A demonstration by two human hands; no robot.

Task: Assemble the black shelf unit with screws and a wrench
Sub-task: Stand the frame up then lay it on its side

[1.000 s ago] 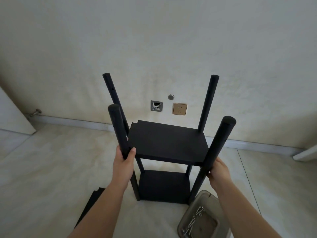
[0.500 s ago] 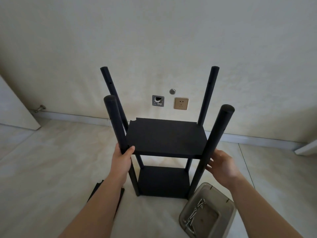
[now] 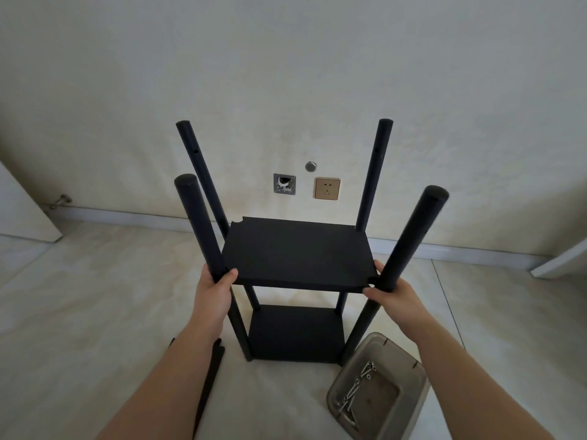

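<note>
Item: black shelf unit (image 3: 295,281), part-built, stood upright on floor (image 3: 79,296) nr wall.
- Posts: 4 upright. Front-left post (image 3: 203,236), front-right post (image 3: 409,242), 2 rear posts behind.
- Bottom shelf (image 3: 295,331): seated btwn posts at floor level; looked fixed, screws not visible.
- Middle shelf (image 3: 295,252): sat btwn posts at mid height; rear-left corner notch looked just off its post, so prob. not yet screwed.
- Left hand (image 3: 212,296): wrapped round front-left post at shelf level, thumb on shelf corner.
- Right hand (image 3: 394,296): gripped front-right post, fingertips at shelf edge.
- Tray (image 3: 409,408): on floor front-right of unit, several screws (image 3: 355,389) inside, unused.
- Spare black panel (image 3: 209,382): flat on floor, front-left, partly hidden by forearm; likely top shelf.
- Wrench: not seen.
Status (est.): approx. halfway. Left: fasten middle shelf, fit top panel, tighten all.
</note>
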